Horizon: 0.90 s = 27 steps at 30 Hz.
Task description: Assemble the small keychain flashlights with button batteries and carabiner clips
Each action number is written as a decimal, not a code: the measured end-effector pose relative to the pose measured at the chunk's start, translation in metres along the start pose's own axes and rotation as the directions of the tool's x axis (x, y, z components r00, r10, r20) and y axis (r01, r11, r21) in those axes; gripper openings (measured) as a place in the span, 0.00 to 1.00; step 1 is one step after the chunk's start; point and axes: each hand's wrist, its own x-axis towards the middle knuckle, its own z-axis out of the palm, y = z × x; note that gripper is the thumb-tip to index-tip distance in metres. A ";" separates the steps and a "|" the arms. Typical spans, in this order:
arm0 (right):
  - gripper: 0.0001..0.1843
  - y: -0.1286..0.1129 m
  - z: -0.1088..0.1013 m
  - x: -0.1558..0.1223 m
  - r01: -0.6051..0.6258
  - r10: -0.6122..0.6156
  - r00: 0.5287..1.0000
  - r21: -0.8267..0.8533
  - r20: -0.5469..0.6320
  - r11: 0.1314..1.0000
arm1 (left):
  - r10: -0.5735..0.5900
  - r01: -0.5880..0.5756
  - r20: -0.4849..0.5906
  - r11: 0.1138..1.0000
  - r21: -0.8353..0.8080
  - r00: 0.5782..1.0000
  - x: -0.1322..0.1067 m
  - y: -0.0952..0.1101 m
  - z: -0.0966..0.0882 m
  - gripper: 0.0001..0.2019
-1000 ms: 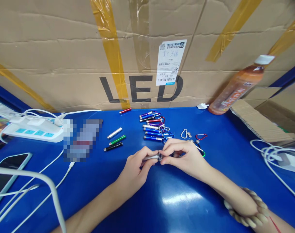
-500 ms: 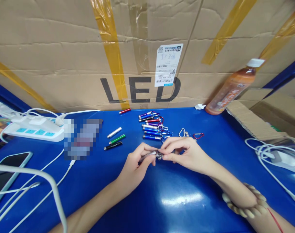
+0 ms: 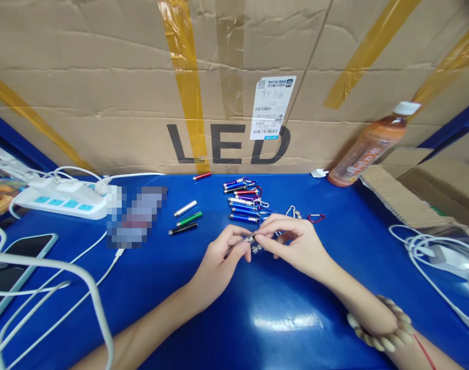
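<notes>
My left hand (image 3: 221, 257) pinches a small silver flashlight tube (image 3: 242, 244) just above the blue table (image 3: 280, 318). My right hand (image 3: 292, 244) meets it at the tube's right end, fingers pinched on something small I cannot make out. Small silver pieces (image 3: 256, 250) lie right under the fingertips. Just behind the hands lies a pile of finished blue, purple and red mini flashlights (image 3: 245, 201) with carabiner clips. Loose silver (image 3: 290, 210) and red (image 3: 316, 218) carabiners lie to the right of the pile.
Silver (image 3: 185, 207), green (image 3: 189, 219), black (image 3: 183, 228) and red (image 3: 202, 176) tubes lie at left. A cardboard box marked LED (image 3: 103, 103) walls the back. An orange drink bottle (image 3: 367, 148) leans at right. A power strip (image 3: 60, 203), a phone (image 3: 11, 270) and white cables (image 3: 430, 246) line both sides.
Both hands stayed together on the silver tube and tilted it slightly. Small silver pieces now show beneath the fingertips. The view shifted a little.
</notes>
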 end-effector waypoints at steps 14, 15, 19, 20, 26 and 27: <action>0.06 -0.003 -0.011 0.004 -0.036 0.029 0.992 0.055 0.119 0.998 | 0.106 -0.105 0.004 0.977 0.184 0.994 -0.003 -0.002 -0.002 0.16; 0.06 -0.003 -0.011 0.003 -0.037 0.030 0.991 0.053 0.130 0.998 | 0.124 -0.121 0.003 0.969 0.216 0.992 -0.003 -0.003 -0.003 0.16; 0.07 -0.002 -0.008 0.002 -0.044 0.038 0.986 0.038 0.159 0.998 | 0.198 -0.189 0.006 0.922 0.338 0.980 -0.003 -0.003 -0.005 0.14; 0.08 -0.001 -0.008 0.002 -0.041 0.037 0.988 0.025 0.151 0.999 | 0.206 -0.192 0.000 0.915 0.354 0.979 -0.002 -0.003 -0.005 0.14; 0.09 0.009 -0.005 0.003 0.070 -0.069 0.998 -0.038 0.011 0.997 | 0.141 -0.118 -0.036 0.919 0.376 0.989 0.000 0.001 -0.005 0.12; 0.08 0.010 -0.005 0.003 0.111 -0.110 0.994 -0.026 0.020 0.994 | 0.130 -0.110 -0.030 0.919 0.378 0.991 0.000 0.001 -0.005 0.12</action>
